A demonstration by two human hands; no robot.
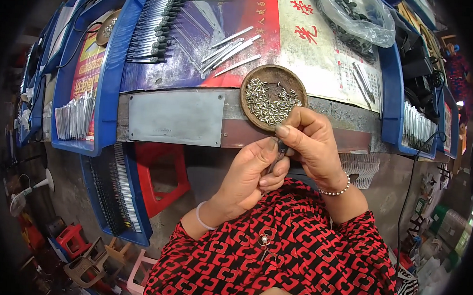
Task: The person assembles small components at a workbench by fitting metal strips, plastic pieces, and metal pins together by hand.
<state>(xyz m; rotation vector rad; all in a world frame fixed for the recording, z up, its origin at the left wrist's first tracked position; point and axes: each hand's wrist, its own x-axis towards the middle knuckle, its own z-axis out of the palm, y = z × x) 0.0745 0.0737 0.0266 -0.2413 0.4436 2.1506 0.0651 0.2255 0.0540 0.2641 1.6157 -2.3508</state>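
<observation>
My left hand (248, 174) and my right hand (310, 143) meet in front of my chest, below the bench edge. Together they pinch a slim grey metal piece (278, 157) between fingers and thumbs; most of it is hidden by the fingers. Just above my right hand a round brown dish (250, 85) holds several small silver pins (270, 101). A few loose flat metal strips (230, 49) lie on the bench behind the dish.
Blue trays (109, 89) with rows of metal parts stand left and right (391, 117). A clear bag of dark parts (358, 18) lies at the back right. A grey metal plate (175, 117) fronts the bench. Red and pink stools (161, 176) stand on the floor at left.
</observation>
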